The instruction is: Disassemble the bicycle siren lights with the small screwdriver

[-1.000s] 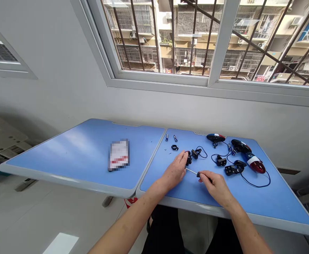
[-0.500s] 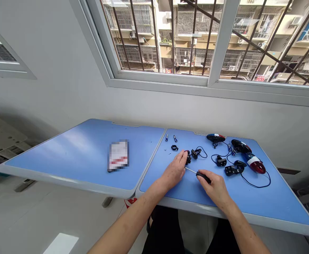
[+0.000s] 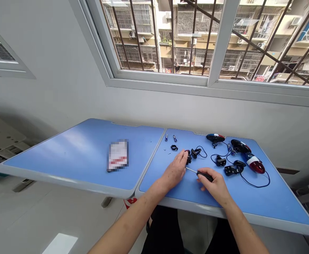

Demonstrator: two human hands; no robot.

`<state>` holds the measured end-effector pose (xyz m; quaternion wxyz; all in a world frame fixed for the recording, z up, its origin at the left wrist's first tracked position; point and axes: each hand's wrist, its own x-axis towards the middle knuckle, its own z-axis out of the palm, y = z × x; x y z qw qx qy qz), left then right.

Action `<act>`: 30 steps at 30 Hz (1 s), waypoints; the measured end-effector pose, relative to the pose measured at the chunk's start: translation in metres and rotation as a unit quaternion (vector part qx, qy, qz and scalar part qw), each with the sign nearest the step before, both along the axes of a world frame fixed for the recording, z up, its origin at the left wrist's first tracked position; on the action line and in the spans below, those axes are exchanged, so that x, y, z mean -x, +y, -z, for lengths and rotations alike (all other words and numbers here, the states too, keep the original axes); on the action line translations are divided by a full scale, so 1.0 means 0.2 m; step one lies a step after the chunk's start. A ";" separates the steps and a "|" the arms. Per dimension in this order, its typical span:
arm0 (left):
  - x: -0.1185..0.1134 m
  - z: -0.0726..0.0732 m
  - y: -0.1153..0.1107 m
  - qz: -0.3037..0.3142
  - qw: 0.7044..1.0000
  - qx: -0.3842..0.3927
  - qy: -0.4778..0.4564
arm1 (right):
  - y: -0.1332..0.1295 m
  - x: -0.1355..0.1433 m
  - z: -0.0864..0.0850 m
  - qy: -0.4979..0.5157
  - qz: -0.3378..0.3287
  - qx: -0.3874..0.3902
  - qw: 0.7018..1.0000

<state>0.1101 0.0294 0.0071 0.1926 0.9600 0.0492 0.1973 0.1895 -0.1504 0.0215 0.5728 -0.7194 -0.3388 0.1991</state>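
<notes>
My right hand [image 3: 214,182] is closed around the black handle of a screwdriver [image 3: 205,175], whose metal shaft points left toward my left hand [image 3: 175,170]. The fingers of my left hand are pressed on a small black part [image 3: 188,159] with a bit of red at its top; the hand hides much of it. The screwdriver tip sits at the lower edge of this part, partly hidden by the fingers. Just right of it lies a black clamp-like piece with a cable [image 3: 195,152]. A black ring [image 3: 174,147] rests behind my left hand.
Batteries [image 3: 174,138] lie at the back, with tiny screws nearer. On the right are red, blue and black lamp-like units [image 3: 255,163] and black cabled boxes [image 3: 230,170]. A blurred packet [image 3: 118,155] lies on the left table [image 3: 77,151].
The fingers of my right hand have shifted on the screwdriver handle, which has moved slightly right. My left hand remains on the black part.
</notes>
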 end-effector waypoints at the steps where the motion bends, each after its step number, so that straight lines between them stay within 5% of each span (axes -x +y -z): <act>1: 0.00 0.00 0.00 -0.003 1.000 0.003 -0.001 | 0.00 0.01 0.01 0.056 -0.004 -0.016 0.998; 5: 0.00 0.01 0.00 -0.007 1.000 -0.001 0.002 | 0.02 0.03 0.00 0.187 -0.015 -0.065 0.980; 10: 0.00 0.03 0.01 -0.004 1.000 -0.015 -0.013 | 0.02 0.03 -0.02 0.212 -0.009 -0.081 0.974; 19: 0.01 0.03 0.01 -0.006 1.000 -0.022 -0.010 | 0.00 0.02 0.04 -0.046 -0.056 -0.036 0.997; 22: 0.00 0.03 0.02 -0.004 1.000 -0.027 -0.012 | -0.01 0.02 0.05 -0.046 -0.068 0.023 0.996; 26: 0.00 0.03 0.01 -0.006 0.999 -0.034 -0.021 | -0.02 0.02 0.01 -0.069 -0.074 0.096 0.990; 30: -0.02 0.01 -0.01 -0.004 0.999 -0.043 -0.015 | -0.03 -0.02 -0.03 -0.253 -0.038 0.073 0.964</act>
